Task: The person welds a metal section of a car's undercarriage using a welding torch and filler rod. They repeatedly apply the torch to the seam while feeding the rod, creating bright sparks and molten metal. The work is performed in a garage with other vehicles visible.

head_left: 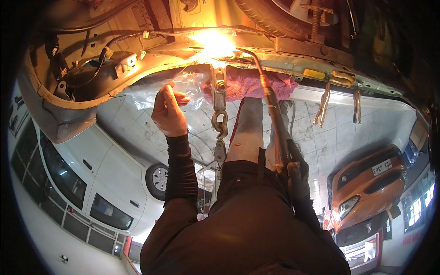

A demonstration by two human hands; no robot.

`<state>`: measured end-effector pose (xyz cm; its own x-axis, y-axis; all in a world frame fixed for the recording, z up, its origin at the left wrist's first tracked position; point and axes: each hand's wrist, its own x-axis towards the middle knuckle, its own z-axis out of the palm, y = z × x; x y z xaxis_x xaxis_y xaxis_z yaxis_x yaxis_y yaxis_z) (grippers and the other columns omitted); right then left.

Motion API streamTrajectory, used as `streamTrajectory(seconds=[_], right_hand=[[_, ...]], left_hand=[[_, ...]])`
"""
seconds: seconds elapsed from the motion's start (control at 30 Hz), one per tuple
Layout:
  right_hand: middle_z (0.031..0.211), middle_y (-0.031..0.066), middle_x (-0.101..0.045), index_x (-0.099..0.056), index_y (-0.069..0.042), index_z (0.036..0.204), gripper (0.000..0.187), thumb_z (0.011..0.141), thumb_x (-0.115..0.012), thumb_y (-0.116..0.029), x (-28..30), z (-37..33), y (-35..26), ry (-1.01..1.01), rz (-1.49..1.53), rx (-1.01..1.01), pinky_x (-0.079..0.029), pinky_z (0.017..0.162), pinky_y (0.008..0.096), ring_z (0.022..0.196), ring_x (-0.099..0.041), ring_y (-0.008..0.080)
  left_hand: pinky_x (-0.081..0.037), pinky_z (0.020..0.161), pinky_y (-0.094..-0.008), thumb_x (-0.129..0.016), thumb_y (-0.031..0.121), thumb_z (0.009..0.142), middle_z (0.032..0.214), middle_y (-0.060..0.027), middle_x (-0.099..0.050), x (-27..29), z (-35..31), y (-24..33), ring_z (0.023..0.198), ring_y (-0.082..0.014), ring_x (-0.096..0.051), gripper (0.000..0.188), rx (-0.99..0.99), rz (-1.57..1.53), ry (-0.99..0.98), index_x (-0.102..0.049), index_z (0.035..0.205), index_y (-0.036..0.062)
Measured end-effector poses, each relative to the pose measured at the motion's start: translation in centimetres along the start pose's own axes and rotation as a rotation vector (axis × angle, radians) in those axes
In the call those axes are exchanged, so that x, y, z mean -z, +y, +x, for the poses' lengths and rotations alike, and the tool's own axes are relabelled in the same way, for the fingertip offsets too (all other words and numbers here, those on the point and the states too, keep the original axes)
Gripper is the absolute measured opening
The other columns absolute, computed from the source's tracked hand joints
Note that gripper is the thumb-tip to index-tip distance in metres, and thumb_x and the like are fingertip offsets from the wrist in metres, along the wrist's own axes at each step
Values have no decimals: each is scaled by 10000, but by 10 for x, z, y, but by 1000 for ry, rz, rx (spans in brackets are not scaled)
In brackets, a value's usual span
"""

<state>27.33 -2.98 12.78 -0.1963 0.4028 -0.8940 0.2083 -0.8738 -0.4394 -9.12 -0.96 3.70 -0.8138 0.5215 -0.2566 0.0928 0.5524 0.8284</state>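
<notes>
My left hand (170,109) is raised below the panel edge, its fingers pinched on a thin welding rod (184,70) that slants up toward a bright flame. In my right hand (297,167), dark and partly in shadow, is a gas torch (270,98). Its bent tip reaches the glowing spot on the car body panel (158,68), where glare hides the metal. Just under the glow, a metal pulling clamp (219,87) grips the panel edge. From it hang a chain link and a hook (222,132).
A pink cloth (256,85) and clear plastic sheet (172,87) lie behind the clamp. Locking pliers (323,106) hang from the panel at right, near a yellow piece (314,74). A tyre (275,20) is at top. A white car (114,169) and an orange car (366,188) stand beyond.
</notes>
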Motion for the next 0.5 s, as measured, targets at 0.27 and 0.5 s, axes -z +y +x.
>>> streamTrajectory(seconds=[0.27, 0.5], right_hand=[[1080, 18, -626, -333, -3, 1585, 1000, 893, -729, -607, -17, 11, -25, -62, 461, 8, -522, 697, 256, 806, -607, 90], [1314, 204, -603, -441, -119, 1514, 671, 937, -753, -262, 11, 26, 4, -60, -40, 179, -567, 715, 308, 899, -687, 227]], left_hand=[[-583, 574, -281, -533, 230, 1090, 734, -74, -696, 1, -5, -1, 603, -155, -691, 314, -98, 101, -34, -709, 1120, -29], [-587, 564, -290, -543, 263, 1076, 741, -103, -708, -7, -2, -4, 607, -184, -704, 357, 87, -89, -13, -705, 1146, -47]])
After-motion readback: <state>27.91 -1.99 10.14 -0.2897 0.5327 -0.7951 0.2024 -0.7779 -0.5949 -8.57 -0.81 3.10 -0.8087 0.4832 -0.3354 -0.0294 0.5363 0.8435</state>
